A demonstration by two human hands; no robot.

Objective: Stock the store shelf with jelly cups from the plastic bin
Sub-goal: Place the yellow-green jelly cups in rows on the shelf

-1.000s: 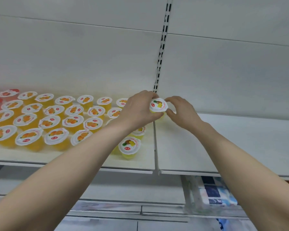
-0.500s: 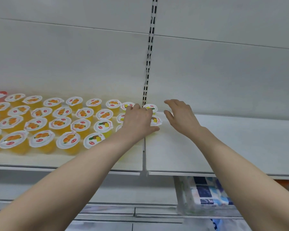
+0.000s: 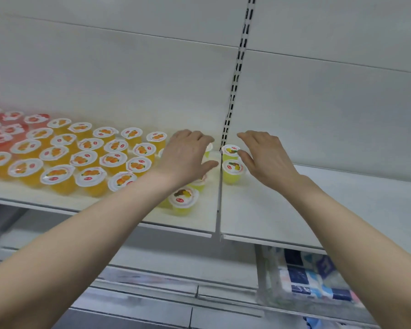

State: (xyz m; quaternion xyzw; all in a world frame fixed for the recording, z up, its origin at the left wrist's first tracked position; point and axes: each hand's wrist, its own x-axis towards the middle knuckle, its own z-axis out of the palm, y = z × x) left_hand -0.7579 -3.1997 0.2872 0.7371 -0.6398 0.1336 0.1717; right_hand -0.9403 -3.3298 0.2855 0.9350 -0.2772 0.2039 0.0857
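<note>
Store shelf (image 3: 342,198), white, across mid-frame. Far left: red jelly cups (image 3: 0,131), blurred. Left of centre: orange jelly cups (image 3: 86,160), upright in close rows, lids up. Centre: left hand (image 3: 188,157), palm down, fingers loosely spread above yellow cups it partly hides, grasping nothing; front yellow cup (image 3: 183,200) stands just below its wrist. Right of the shelf seam: two yellow jelly cups (image 3: 233,169), one behind the other, upright. Right hand (image 3: 268,160), released, fingers relaxed, thumb at the rear cup's rim. Lower right: wrapped packs (image 3: 306,281) on the tier beneath.
</note>
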